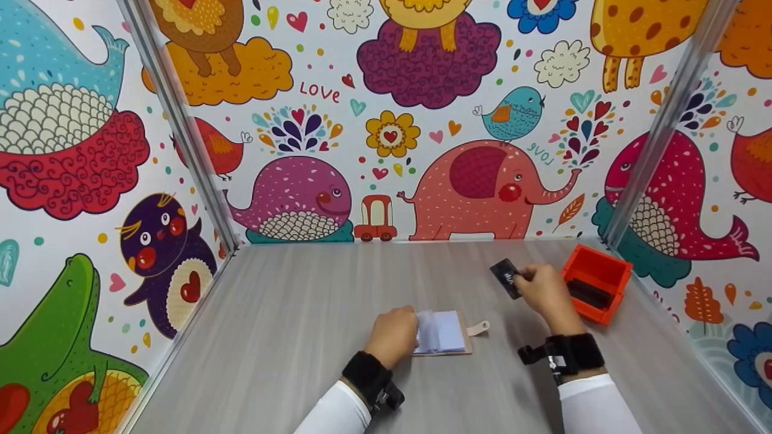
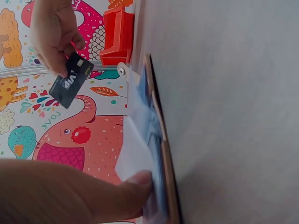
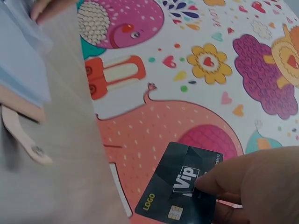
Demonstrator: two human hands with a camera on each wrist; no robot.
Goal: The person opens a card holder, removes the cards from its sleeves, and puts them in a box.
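Black card (image 1: 505, 278): was pinched by the right hand (image 1: 543, 294), right of centre in the head view; insertion apparently not yet done.
Card booklet (image 1: 467, 339): lay unclasped and open, lower centre; left hand (image 1: 393, 334) gripped its pages (image 1: 447, 331).

Your right hand (image 3: 264, 186) is covering some lettering on the black card (image 3: 175, 184). Your left hand (image 1: 393, 337) is hiding one end of the booklet (image 1: 449, 330), which the right wrist view's edge is cutting off. Inside the red box (image 1: 600, 265), a dark item (image 1: 588, 294) is showing too small to identify.

Right hand (image 3: 264, 189) pinches dark Vip card (image 3: 163, 186); left hand (image 3: 50, 8) holds translucent sleeves (image 3: 21, 51).
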